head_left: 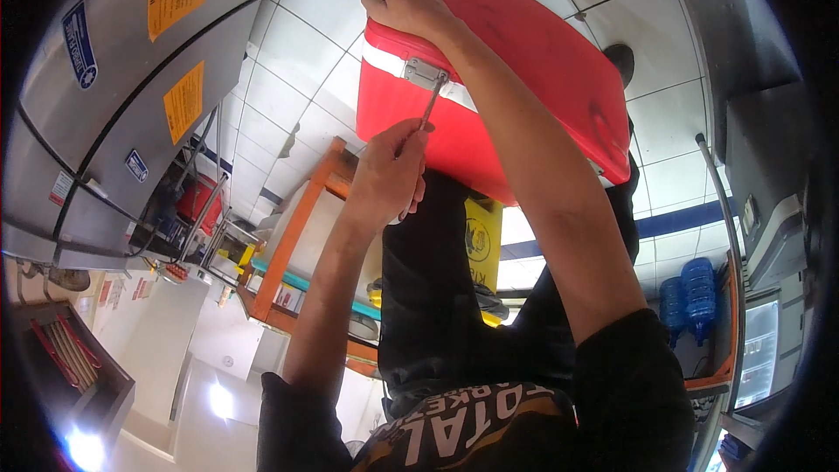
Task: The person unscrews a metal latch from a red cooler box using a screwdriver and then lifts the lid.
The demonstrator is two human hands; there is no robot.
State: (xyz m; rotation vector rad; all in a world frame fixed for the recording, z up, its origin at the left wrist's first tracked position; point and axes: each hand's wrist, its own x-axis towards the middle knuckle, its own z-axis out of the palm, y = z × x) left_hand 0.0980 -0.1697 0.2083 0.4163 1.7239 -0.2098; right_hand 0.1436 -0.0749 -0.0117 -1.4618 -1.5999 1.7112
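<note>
A red cooler box (516, 44) with a white band and a metal latch (425, 74) rests tilted against my legs. In my left hand (384, 170), closed, is a slim metal screwdriver-like tool (432, 107). Its tip meets the lower right edge of the latch; most of its handle is hidden in my fingers. My right hand (406, 4) has its fingers curled over the box's upper left corner, above the latch. The right forearm crosses in front of the box and covers part of its side.
Steel cabinets (114, 61) with orange labels line the left. An orange-framed table (288, 245) stands beside my left arm. A yellow bag (482, 240) shows behind my legs. Blue water bottles (699, 293) are at the right, below a grey appliance (769, 183). White tiles (297, 44) cover the floor.
</note>
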